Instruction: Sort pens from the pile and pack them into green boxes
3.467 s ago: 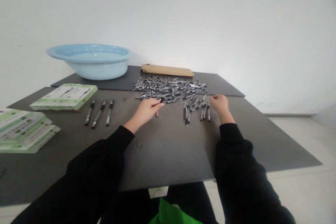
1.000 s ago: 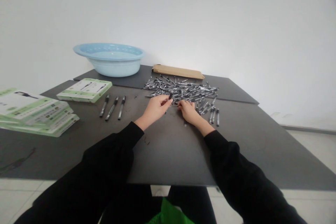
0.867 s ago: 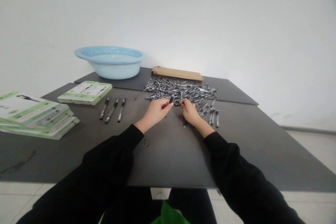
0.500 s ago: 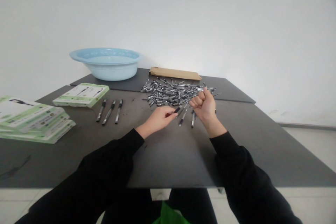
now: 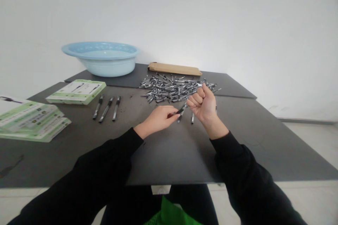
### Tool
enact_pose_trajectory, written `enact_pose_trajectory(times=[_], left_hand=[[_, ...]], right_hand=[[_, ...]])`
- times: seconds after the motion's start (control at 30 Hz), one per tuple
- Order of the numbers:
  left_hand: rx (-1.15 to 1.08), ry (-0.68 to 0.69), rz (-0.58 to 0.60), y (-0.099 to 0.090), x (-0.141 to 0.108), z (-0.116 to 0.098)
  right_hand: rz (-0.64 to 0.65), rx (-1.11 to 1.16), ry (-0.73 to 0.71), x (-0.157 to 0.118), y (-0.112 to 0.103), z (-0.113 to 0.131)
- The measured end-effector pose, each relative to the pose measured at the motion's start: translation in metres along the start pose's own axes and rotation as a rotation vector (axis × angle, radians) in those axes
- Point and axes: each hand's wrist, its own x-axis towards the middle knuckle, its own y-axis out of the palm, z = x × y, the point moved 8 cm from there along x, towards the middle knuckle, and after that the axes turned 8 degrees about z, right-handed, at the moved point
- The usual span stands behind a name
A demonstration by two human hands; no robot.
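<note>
Head view, watched from my remote station: I see the bare left hand (image 5: 159, 117) over the flat dark-grey table (image 5: 169, 158), thumb and fingers pinching a slim black-and-clear plastic pen (image 5: 180, 111). The bare right hand (image 5: 202, 104) is just beside it, fingers curled into a fist; I cannot tell whether they grip anything. A loose heap of similar pens (image 5: 173, 91) lies toward the far edge, a round light-blue plastic basin (image 5: 107, 66) toward the far left corner.
</note>
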Motion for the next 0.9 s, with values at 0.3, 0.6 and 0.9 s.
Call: enact_pose_trajectory(times=[0.3,0.6,0.9], left_hand=[[0.006,0.025,0.018,-0.0003,0.0,-0.0033],[0.004,0.059,0.032,0.0038,-0.0009,-0.0023],[-0.027,0.058,0.056,0.0069,0.0003,-0.0034]], right_hand=[[0.017,0.016,-0.001,-0.0004,0.001,-0.0012],[0.031,-0.037,-0.003,0.0006,0.0014,0.0001],[0.076,-0.019,0.04,0.0016,0.0024,-0.0052]])
